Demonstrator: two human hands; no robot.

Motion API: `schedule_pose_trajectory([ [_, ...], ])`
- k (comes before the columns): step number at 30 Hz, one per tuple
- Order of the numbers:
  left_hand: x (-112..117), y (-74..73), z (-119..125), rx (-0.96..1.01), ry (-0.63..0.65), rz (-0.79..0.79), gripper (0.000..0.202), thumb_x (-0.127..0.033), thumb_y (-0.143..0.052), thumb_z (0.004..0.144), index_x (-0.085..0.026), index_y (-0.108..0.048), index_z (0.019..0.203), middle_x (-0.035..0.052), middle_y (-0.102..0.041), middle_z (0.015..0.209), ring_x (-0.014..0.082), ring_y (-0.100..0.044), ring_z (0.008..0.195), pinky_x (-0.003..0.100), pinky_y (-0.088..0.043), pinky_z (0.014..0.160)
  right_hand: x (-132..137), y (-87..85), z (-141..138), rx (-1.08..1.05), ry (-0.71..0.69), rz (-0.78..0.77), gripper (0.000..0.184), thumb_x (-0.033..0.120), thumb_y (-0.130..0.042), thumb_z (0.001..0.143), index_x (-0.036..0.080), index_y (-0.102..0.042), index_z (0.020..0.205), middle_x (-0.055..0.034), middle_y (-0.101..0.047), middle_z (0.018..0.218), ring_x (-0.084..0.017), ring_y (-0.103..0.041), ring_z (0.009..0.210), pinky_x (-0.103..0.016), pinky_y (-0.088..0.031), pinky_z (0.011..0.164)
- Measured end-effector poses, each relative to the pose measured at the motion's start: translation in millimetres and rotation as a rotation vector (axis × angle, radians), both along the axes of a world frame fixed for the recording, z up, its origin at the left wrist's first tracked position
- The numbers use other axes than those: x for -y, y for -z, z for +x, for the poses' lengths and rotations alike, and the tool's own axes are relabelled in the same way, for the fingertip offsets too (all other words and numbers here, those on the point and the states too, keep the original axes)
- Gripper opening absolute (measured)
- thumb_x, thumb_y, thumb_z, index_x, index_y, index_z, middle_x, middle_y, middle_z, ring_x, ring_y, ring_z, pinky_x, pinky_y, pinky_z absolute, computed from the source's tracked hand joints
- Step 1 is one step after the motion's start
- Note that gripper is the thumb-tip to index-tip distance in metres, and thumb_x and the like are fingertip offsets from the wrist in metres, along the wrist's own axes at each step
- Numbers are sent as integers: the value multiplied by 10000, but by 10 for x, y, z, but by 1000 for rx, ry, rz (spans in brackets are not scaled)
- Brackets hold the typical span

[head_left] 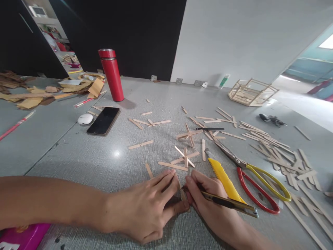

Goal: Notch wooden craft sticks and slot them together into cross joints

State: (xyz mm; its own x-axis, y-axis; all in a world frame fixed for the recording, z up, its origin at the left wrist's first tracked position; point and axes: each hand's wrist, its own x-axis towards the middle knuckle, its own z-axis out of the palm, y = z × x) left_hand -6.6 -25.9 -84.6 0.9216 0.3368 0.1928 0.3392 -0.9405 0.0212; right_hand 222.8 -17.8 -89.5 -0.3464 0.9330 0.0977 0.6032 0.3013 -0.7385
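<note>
My right hand grips a slim snap-off utility knife, its handle slanting down to the right. The blade end is mostly hidden by my fingers. My left hand presses a wooden craft stick to the table, fingertips at its far end and thumb by its near end. The knife's tip is close to this stick; whether it touches is unclear. Just beyond my hands lie a craft stick and a small crossed-stick piece, with another crossed piece behind.
To the right are a yellow-handled serrated tool, large scissors with red and yellow handles, and piled sticks. A stick frame stands at the back right. A phone, white earbud case and red flask are left.
</note>
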Motion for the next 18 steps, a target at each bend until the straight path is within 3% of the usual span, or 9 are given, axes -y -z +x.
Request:
schedule_pose_trajectory([
  [11,3,1,-3,3,-7,9,681,-357,-591,920,-100,-428,1529,268,-501,1467,437,-463,1421,543,-399,1176,-1,-17,-40,38,10,62,398,338,-471,1058,249,-427,673,63,-485,538,-118,-458,476,-284,-348,507],
  [18,16,-15,25,6,-3,54,663,-331,-583,926,-61,-446,1516,275,-540,1440,413,-487,1403,544,-360,1200,12,-106,-76,40,-38,52,396,336,-428,1077,254,-447,690,45,-563,544,-130,-525,480,-290,-400,526],
])
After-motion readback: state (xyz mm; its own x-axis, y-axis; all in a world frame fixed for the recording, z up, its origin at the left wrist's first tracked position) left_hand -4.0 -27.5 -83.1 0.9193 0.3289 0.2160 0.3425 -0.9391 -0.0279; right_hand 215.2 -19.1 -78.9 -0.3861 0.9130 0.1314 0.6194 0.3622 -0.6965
